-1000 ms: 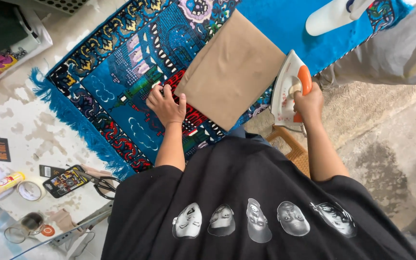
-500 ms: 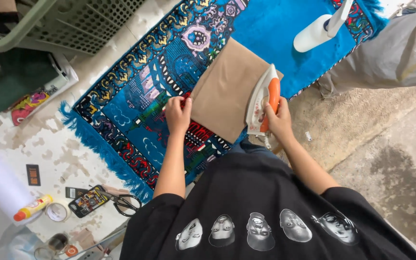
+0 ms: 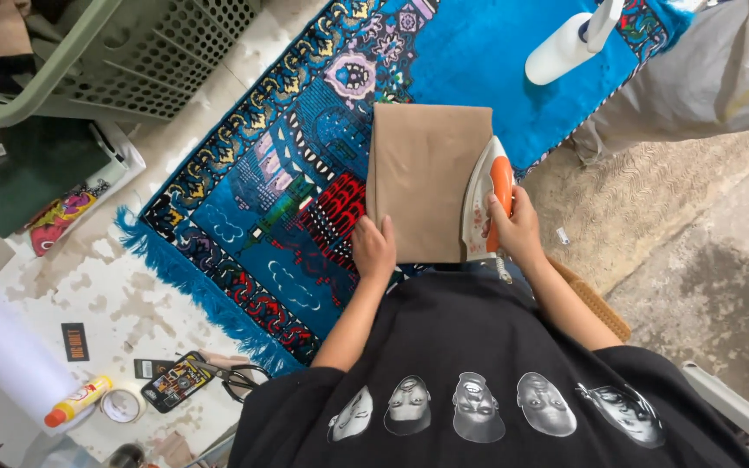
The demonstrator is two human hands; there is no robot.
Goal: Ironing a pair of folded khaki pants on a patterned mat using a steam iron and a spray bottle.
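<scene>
Right hand (image 3: 520, 232) wrapped tight round the orange handle of the iron (image 3: 484, 204), set on the folded tan cloth's (image 3: 422, 186) right edge. Left hand (image 3: 374, 248) flat, fingers spread, holding nothing, pressing the cloth's near corner onto the blue rug (image 3: 244, 208).

We take the blue patterned rug (image 3: 244, 208) as our landmark. Left of its fringed corner we see 1 small black rectangular label (image 3: 74, 341) lying flat on the pale surface. Below that corner lies 1 black card-shaped package (image 3: 172, 381) with multicoloured print, and a smaller dark label (image 3: 143, 368) touches its left end. Further left we find 1 yellow tube (image 3: 74, 403) with a red cap, beside 1 round tape roll (image 3: 120, 405). Left of the rug's upper edge, 1 flat, brightly printed red and yellow package (image 3: 61, 217) protrudes from under dark green cloth.
</scene>
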